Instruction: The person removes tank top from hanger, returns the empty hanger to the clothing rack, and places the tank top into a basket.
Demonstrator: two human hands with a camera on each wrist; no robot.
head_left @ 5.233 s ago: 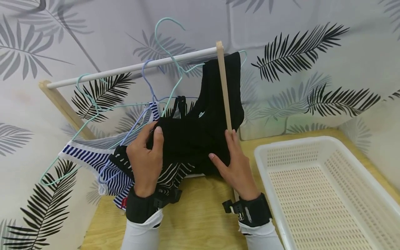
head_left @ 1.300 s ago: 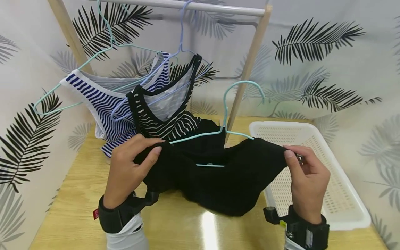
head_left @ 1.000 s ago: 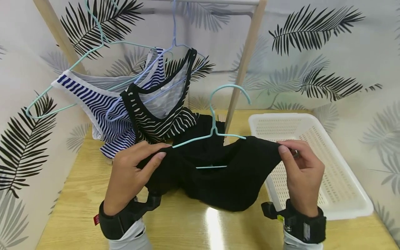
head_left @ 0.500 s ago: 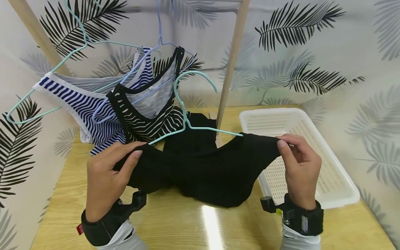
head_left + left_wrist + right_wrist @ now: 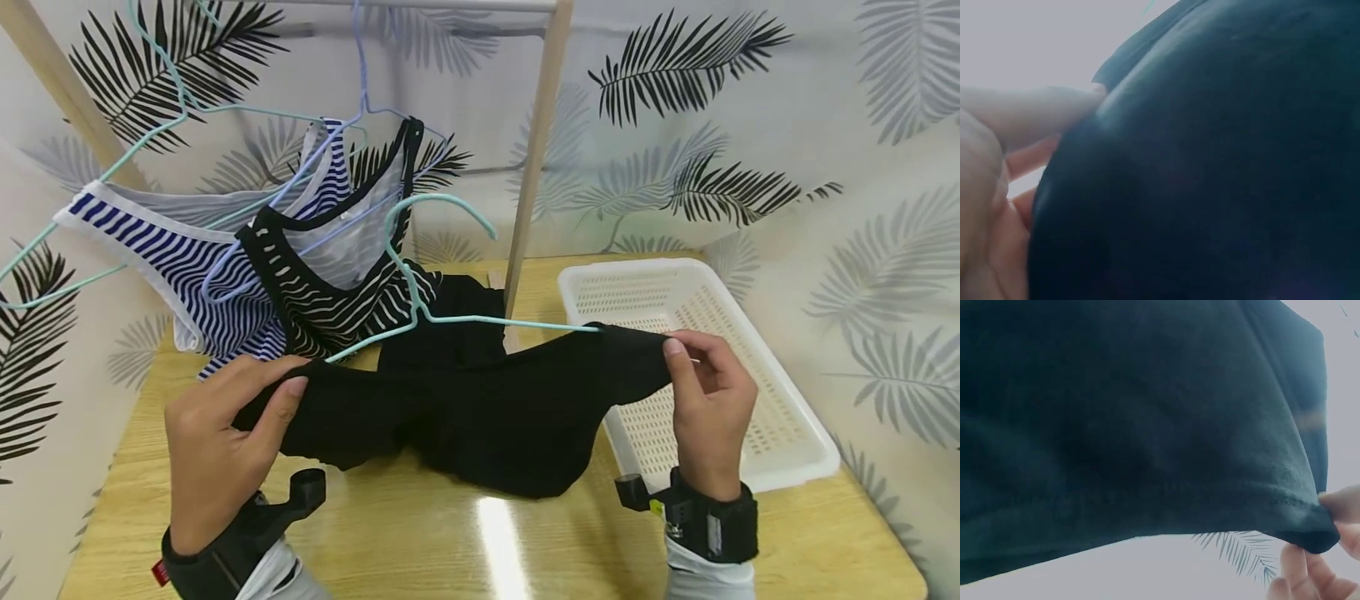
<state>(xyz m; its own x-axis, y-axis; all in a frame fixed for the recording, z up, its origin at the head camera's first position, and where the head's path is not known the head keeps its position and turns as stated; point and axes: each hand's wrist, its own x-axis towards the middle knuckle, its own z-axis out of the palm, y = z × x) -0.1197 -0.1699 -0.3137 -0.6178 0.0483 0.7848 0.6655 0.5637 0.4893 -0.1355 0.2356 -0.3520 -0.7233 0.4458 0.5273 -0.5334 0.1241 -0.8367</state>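
Note:
A black top (image 5: 495, 417) is stretched between my two hands over the table. A mint-green hanger (image 5: 480, 319) sits in its neck opening, its hook standing up free of any bar. My left hand (image 5: 217, 442) pinches one shoulder edge of the top between thumb and fingers; the left wrist view shows the black cloth (image 5: 1197, 162) filling most of the picture beside the thumb. At the opposite edge, my right hand (image 5: 708, 404) pinches a hemmed corner, also visible in the right wrist view, where fingers (image 5: 1310, 575) hold the cloth tip. The hanger's ends are hidden inside the cloth.
Behind stands a rack with wooden posts (image 5: 534, 158) and a white bar (image 5: 480, 4). From it hang a blue-and-white striped top (image 5: 172, 250) and a black-and-white striped top (image 5: 322, 308) on hangers. At the right a white plastic basket (image 5: 795, 425) rests on the wooden table (image 5: 420, 542).
The black top and its hanger came away from beside the rack post to the front. Lately my hands have spread apart, drawing the cloth straighter; the hanger has shifted left with the top.

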